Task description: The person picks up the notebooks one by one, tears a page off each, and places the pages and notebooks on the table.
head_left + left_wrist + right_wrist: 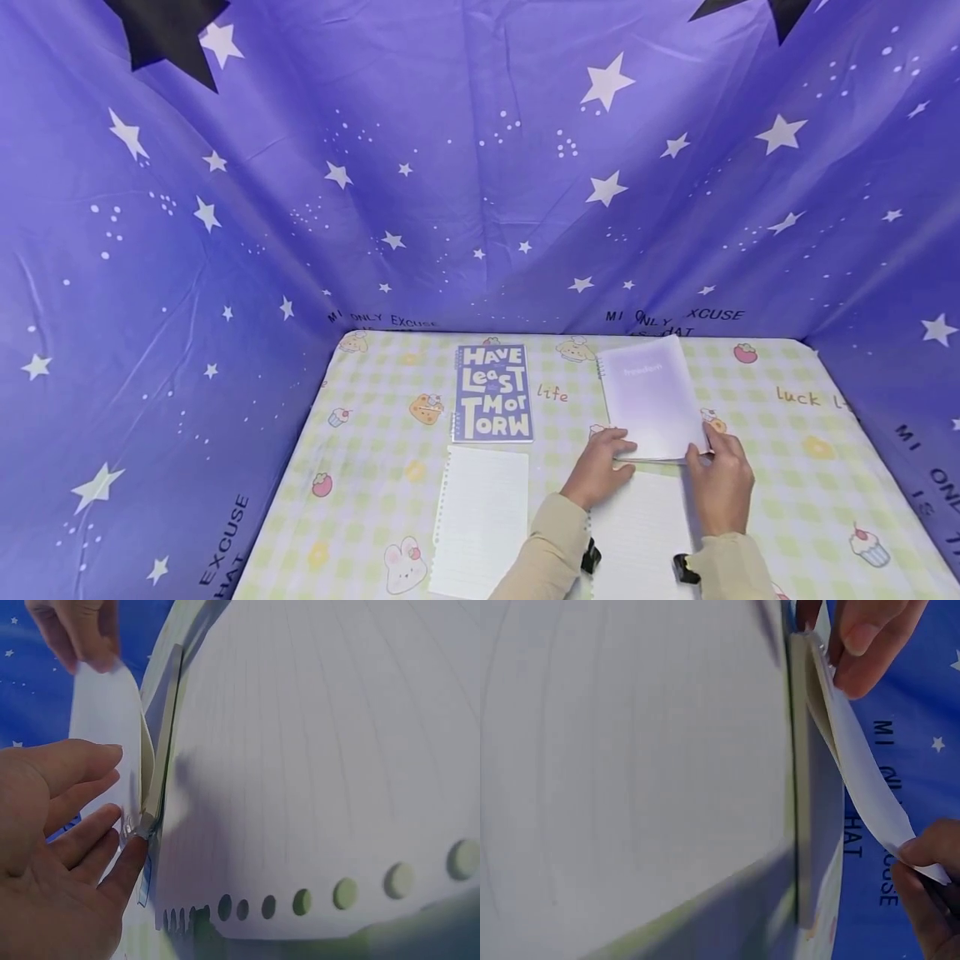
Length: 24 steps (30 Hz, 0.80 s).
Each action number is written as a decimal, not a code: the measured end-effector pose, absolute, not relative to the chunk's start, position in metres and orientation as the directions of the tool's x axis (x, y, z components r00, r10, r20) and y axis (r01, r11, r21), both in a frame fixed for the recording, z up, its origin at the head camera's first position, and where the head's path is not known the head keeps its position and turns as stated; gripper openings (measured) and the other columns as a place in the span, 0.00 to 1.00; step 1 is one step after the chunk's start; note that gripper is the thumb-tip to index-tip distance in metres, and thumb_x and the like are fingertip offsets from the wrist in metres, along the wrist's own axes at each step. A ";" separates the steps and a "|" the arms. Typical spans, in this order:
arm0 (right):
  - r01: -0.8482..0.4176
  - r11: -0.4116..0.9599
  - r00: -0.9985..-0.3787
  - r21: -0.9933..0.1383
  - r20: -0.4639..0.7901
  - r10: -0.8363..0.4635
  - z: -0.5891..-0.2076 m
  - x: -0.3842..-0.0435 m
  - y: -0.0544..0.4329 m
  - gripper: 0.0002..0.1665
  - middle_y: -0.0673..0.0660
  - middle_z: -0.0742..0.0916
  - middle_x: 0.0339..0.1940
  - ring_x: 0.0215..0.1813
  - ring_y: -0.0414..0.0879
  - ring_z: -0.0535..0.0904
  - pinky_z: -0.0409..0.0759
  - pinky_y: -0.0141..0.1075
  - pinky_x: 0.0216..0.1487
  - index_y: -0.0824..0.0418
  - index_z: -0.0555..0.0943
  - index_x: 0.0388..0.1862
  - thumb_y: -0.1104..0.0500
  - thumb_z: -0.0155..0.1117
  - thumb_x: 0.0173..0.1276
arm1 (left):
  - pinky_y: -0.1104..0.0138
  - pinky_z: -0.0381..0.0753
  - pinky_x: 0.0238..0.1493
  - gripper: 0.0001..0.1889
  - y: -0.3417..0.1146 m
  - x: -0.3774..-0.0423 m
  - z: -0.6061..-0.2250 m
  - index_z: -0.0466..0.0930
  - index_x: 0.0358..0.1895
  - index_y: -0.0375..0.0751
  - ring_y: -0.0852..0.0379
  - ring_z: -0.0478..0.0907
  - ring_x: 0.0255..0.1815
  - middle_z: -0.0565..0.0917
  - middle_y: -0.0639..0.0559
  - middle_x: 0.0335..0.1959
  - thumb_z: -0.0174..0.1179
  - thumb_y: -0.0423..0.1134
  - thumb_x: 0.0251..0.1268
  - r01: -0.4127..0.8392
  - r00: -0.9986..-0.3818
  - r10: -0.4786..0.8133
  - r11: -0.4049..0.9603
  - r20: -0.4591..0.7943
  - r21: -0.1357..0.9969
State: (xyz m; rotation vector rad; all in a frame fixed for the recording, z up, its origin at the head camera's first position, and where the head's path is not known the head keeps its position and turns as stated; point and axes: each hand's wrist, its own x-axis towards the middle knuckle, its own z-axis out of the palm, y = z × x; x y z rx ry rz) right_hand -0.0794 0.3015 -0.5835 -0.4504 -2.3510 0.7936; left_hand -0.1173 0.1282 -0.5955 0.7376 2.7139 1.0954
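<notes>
A pale purple spiral notebook [648,396] with "freedom" on its cover lies at the right of the table. My right hand [723,479] pinches its near right corner; the right wrist view shows the cover [870,795] bent upward there, with a gap under it. At the near left corner, by the binding, my left hand [603,467] holds the notebook, fingers on the cover and thumb at the near edge. Below both forearms lies a lined loose sheet [641,533], its row of punched holes showing in the left wrist view.
Left of the hands lies a blue notebook [492,393] with large white lettering. Another lined sheet [480,521] with holes along its left side is just in front of it. A checked cloth [360,483] covers the table, and purple starry curtains [465,167] surround it.
</notes>
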 end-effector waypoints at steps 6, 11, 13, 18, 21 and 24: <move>0.186 0.738 -0.801 -0.648 0.335 0.496 -0.597 -0.075 0.307 0.27 0.75 0.81 0.48 0.41 0.68 0.82 0.78 0.57 0.48 0.78 0.77 0.57 0.74 0.66 0.56 | 0.71 0.64 0.72 0.15 0.127 -0.115 -0.597 0.85 0.53 0.48 0.59 0.70 0.69 0.78 0.56 0.63 0.67 0.38 0.64 0.405 -0.876 0.475 0.634 0.082 0.658; 0.210 0.741 -0.817 -0.638 0.302 0.492 -0.603 -0.075 0.311 0.26 0.76 0.81 0.47 0.41 0.69 0.81 0.77 0.60 0.48 0.79 0.78 0.56 0.72 0.68 0.57 | 0.72 0.65 0.71 0.15 0.127 -0.114 -0.599 0.85 0.53 0.49 0.59 0.70 0.68 0.78 0.56 0.62 0.67 0.38 0.63 0.417 -0.881 0.461 0.649 0.108 0.636; 0.206 0.752 -0.817 -0.626 0.313 0.485 -0.603 -0.076 0.314 0.25 0.76 0.81 0.44 0.40 0.68 0.80 0.76 0.60 0.46 0.77 0.79 0.55 0.70 0.70 0.58 | 0.72 0.65 0.72 0.17 0.127 -0.115 -0.600 0.83 0.55 0.49 0.61 0.70 0.68 0.78 0.58 0.61 0.67 0.39 0.64 0.398 -0.891 0.441 0.648 0.106 0.649; 0.211 0.760 -0.789 -0.615 0.352 0.504 -0.591 -0.078 0.320 0.23 0.74 0.81 0.44 0.46 0.67 0.75 0.72 0.60 0.46 0.75 0.79 0.52 0.63 0.71 0.62 | 0.72 0.69 0.69 0.22 0.123 -0.122 -0.590 0.76 0.63 0.49 0.63 0.73 0.63 0.79 0.59 0.60 0.64 0.42 0.67 0.316 -0.928 0.359 0.610 0.103 0.726; 0.164 0.761 -0.767 -0.627 0.404 0.498 -0.578 -0.079 0.319 0.22 0.72 0.81 0.45 0.47 0.66 0.73 0.70 0.56 0.47 0.74 0.79 0.52 0.62 0.69 0.64 | 0.72 0.72 0.66 0.22 0.116 -0.127 -0.577 0.74 0.65 0.49 0.63 0.74 0.62 0.78 0.57 0.61 0.61 0.44 0.70 0.310 -0.935 0.332 0.585 0.128 0.750; 0.081 0.769 -0.763 -0.634 0.457 0.457 -0.564 -0.082 0.314 0.20 0.70 0.82 0.44 0.46 0.63 0.73 0.69 0.50 0.46 0.73 0.81 0.51 0.61 0.69 0.65 | 0.70 0.71 0.68 0.22 0.105 -0.131 -0.563 0.73 0.67 0.48 0.61 0.73 0.65 0.77 0.55 0.63 0.56 0.48 0.74 0.348 -0.924 0.343 0.572 0.168 0.743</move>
